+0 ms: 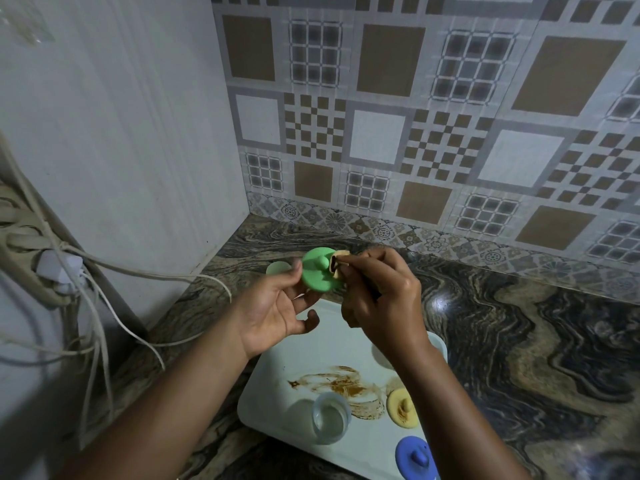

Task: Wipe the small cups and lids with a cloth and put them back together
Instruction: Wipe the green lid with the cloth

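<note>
- Above the twelve o'clock end of the pale tray (277, 382), left hand (277, 308) grips round green knobbed lid (317, 282) by its rim; likely light, flexible.
- At its three o'clock, right hand (377, 299) pinches stained beige cloth (337, 266).

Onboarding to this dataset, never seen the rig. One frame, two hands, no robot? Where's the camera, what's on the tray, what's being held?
No robot here: a person works with bare hands, and the single picture comes from a wide-angle camera on their head, looking forward and down. The left hand holds a green lid by its rim; the right hand pinches a small stained cloth against it. Below, on a marbled countertop, a pale tray carries a brown smear, a clear cup, a stained yellow lid and a blue lid.
</note>
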Available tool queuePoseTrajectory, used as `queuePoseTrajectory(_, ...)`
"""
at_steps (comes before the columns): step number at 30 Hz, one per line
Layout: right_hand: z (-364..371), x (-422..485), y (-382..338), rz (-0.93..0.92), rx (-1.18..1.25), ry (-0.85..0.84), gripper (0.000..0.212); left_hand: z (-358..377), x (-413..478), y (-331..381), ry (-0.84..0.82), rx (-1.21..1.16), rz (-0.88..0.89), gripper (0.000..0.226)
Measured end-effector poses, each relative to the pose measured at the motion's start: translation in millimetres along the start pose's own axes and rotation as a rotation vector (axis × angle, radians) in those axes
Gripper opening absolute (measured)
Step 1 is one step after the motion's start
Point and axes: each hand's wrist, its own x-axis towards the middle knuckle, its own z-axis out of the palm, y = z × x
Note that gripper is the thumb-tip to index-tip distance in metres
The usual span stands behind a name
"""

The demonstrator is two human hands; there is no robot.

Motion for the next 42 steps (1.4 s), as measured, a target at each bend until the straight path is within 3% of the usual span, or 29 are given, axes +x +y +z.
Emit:
queuePoseTrajectory(5,-0.3,4.7,-10.3,-0.064,-0.032,0.008,0.016,1.7,3.5,-4.0,-0.002,-0.040,0.053,0.013)
queuePoseTrajectory(9,3.9,-7.8,-11.8,-0.075,-0.006,-0.040,0.016,-0.7,1.7,-0.5,-0.024,-0.047,0.063,0.025)
queuePoseTrajectory(13,0.4,2.1,-2.7,-0.019,-0.009,0.015,0.018,0.7,-0.7,-1.3,-0.045,-0.011,0.024,0.034)
queuePoseTrajectory(18,1.6,0.9,-8.4,-0.031,-0.002,0.003,0.017,4.9,2.4,-7.7,-0.051,-0.035,0.101,0.020)
queuePoseTrajectory(22,1.4,-8.0,-14.8,-0.086,-0.044,-0.039,0.017,3.6,2.3,-4.6,-0.039,-0.065,0.084,0.031)
queuePoseTrajectory(28,-1.3,2.8,-2.0,-0.008,-0.025,0.034,0.020,3.6,3.4,-6.1,0.020,0.011,0.062,0.016)
queuePoseTrajectory(34,2.5,-6.5,-16.6,-0.088,-0.060,-0.030,0.017,4.6,1.6,-3.0,-0.025,-0.044,0.074,0.030)
queuePoseTrajectory(42,-2.1,4.7,-1.9,-0.014,-0.013,0.032,0.018,4.7,2.4,-7.3,-0.011,-0.071,0.071,0.022)
